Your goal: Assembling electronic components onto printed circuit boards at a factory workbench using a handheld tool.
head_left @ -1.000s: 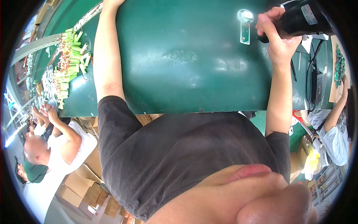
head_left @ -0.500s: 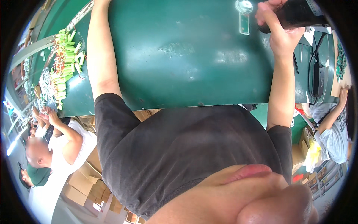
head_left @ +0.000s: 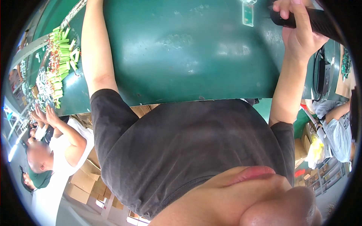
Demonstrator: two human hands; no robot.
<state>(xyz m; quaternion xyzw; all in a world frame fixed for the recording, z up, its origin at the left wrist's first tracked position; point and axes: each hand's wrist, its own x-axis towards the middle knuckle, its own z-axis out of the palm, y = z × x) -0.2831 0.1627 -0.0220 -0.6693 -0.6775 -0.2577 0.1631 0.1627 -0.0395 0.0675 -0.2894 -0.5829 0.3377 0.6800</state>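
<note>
My right hand (head_left: 303, 35) is at the upper right, its fingers wrapped round a black cylindrical tool (head_left: 324, 24) with a ribbed body. The rounded end of the tool points left, over the green tabletop (head_left: 188, 64). Just left of it lies a clear plastic piece (head_left: 247, 14) with a round head and a flat rectangular stem; the upper edge of the picture cuts off its head. My left forearm (head_left: 97, 45) stretches up along the left side of the table, and its hand is beyond the picture's edge.
Several green cylindrical cells (head_left: 60, 75) with red wires are heaped left of my left arm. A black power adapter (head_left: 321, 77) with cables lies right of my right forearm. A person in white (head_left: 73, 143) works at the left; another person's arm (head_left: 337, 112) shows at the right.
My right hand has moved right with the black tool, farther from the clear piece. The table, left forearm and clear piece have shifted slightly in the picture. The person at the left has moved their hands.
</note>
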